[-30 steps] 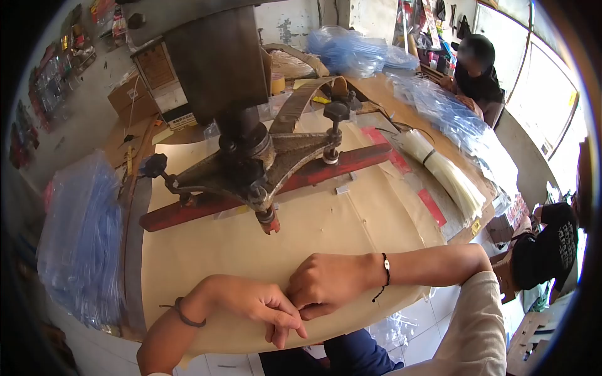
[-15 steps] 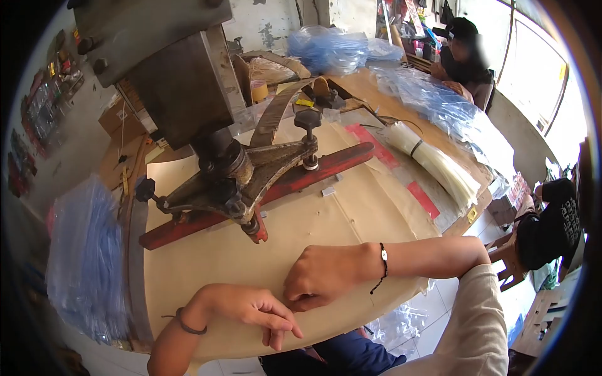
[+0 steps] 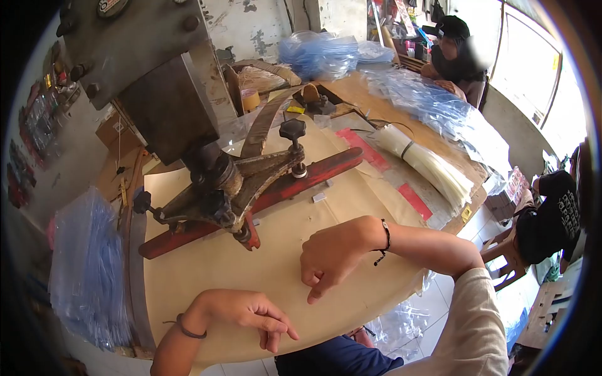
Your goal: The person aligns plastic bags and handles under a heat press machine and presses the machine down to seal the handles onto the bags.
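My left hand hangs over the near edge of a tan sheet covering the work table. Its fingers droop loosely apart, with nothing visible in them. To its right and a bit farther in, my right hand is over the same sheet with its fingers curled under; whatever they hold, if anything, is hidden. Beyond both hands, a heavy press head carries a long red bar that lies slantwise just above or on the sheet. I cannot tell if the bar touches it.
At the left edge lies a stack of bluish clear plastic sheets. A bundle of pale strips rests at the right, near more plastic sheets. A co-worker sits at the far right; another person is at the right edge.
My right hand has moved farther in and slightly right, away from my left hand, and one finger now points down. My left hand has shifted slightly. The view has moved a little.
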`<state>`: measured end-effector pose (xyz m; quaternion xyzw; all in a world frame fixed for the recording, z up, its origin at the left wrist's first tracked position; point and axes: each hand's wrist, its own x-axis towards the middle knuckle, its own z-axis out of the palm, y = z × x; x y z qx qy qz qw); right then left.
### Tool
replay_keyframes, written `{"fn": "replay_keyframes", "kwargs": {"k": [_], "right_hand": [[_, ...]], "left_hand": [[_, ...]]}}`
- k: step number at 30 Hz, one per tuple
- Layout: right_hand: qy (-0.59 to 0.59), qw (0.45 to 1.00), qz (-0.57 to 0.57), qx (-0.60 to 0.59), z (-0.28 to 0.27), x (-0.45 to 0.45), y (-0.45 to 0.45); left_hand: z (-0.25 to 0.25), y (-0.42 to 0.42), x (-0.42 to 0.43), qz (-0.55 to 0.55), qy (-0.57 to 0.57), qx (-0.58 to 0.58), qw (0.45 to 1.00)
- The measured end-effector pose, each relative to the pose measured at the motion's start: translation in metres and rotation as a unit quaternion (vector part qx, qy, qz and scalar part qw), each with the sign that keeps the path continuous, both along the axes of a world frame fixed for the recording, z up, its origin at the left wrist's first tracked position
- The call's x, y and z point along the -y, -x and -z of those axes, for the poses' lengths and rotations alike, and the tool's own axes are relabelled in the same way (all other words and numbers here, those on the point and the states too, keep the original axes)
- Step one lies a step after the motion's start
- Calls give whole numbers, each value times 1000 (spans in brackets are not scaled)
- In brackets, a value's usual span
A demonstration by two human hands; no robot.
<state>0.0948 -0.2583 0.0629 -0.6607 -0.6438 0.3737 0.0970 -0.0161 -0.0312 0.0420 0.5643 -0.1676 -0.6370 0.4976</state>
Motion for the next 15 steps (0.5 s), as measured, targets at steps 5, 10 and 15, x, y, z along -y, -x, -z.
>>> {"fn": "replay_keyframes", "kwargs": {"k": [5,10,15], "right_hand": [[34,998,-50,-15,0,8,-11],[-32,993,-2,-118,-55,58,-51],[-449,816,193,-309,-42,160,-144]], "left_hand": [[1,2,0,-8,4,5,1000],[1,5,1,-20,15,25,999],[-4,3,4,-27,11,19,999]]}}
